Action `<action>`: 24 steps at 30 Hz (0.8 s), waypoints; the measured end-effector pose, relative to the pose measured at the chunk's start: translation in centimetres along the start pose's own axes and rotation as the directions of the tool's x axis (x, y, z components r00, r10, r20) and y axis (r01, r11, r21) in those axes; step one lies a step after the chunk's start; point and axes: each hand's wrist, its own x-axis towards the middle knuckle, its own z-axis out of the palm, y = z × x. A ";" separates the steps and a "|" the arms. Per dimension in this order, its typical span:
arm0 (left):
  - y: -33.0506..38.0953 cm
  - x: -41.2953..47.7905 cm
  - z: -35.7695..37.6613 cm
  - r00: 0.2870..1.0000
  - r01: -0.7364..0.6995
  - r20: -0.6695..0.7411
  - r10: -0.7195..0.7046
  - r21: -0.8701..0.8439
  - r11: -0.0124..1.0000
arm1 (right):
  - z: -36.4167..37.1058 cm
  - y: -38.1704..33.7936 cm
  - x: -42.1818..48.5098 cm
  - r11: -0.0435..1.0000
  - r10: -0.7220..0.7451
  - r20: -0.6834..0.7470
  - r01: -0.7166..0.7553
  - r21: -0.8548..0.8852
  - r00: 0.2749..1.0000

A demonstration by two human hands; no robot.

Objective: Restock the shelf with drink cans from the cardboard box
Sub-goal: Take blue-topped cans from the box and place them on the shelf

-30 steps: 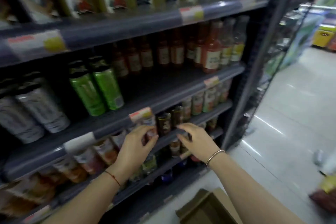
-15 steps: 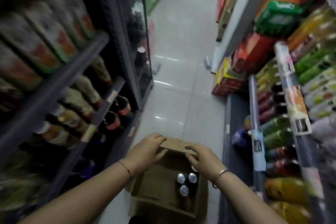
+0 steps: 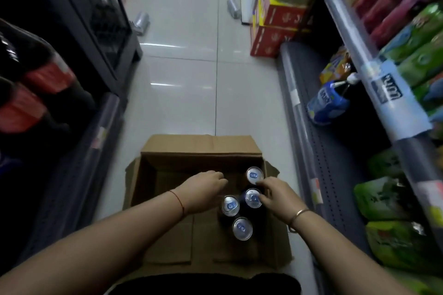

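An open cardboard box (image 3: 167,199) stands on the floor below me. Several dark drink cans with silver tops stand upright in its right half: one at the far right corner (image 3: 254,175), one beside it (image 3: 251,197), one further left (image 3: 230,205) and the nearest one (image 3: 242,228). My left hand (image 3: 203,190) hovers inside the box just left of the cans, fingers loosely curled downward and holding nothing. My right hand (image 3: 275,196) reaches in from the right. Its fingertips touch the right rim of the second can, just below the corner can.
Dark shelving (image 3: 79,163) with cola bottles (image 3: 28,93) runs along the left. On the right, a shelf unit (image 3: 335,151) holds green packets and a blue bottle (image 3: 328,100). Red cartons (image 3: 271,38) are stacked further along. White tiled floor (image 3: 191,79) stretches ahead of the box.
I have turned from the left shelf down to the box. Both hands left the shelf, passed over the box's far flap and dropped inside, next to the cans.
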 end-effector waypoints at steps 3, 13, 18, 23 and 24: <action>-1.3 1.7 3.1 0.997 -0.060 0.052 0.064 -0.073 0.995 | 2.7 1.8 1.1 0.999 -0.023 -0.027 0.022 -0.024 0.999; -2.3 2.5 9.6 0.998 -0.067 -0.036 0.057 -0.412 0.909 | 8.4 2.2 -2.1 0.993 -0.073 -0.159 0.086 0.077 0.984; -2.0 2.8 10.0 0.994 -0.088 -0.096 0.049 -0.463 0.882 | 9.5 2.0 -2.7 0.993 -0.043 -0.084 0.052 0.103 0.995; -2.2 2.8 10.4 0.995 -0.080 -0.094 0.040 -0.487 0.870 | 11.2 1.4 -2.2 0.993 0.032 0.084 -0.041 0.108 0.996; -2.2 2.8 10.5 0.995 -0.078 -0.097 0.034 -0.493 0.867 | 11.5 1.4 -2.1 0.994 0.040 0.091 -0.049 0.100 0.995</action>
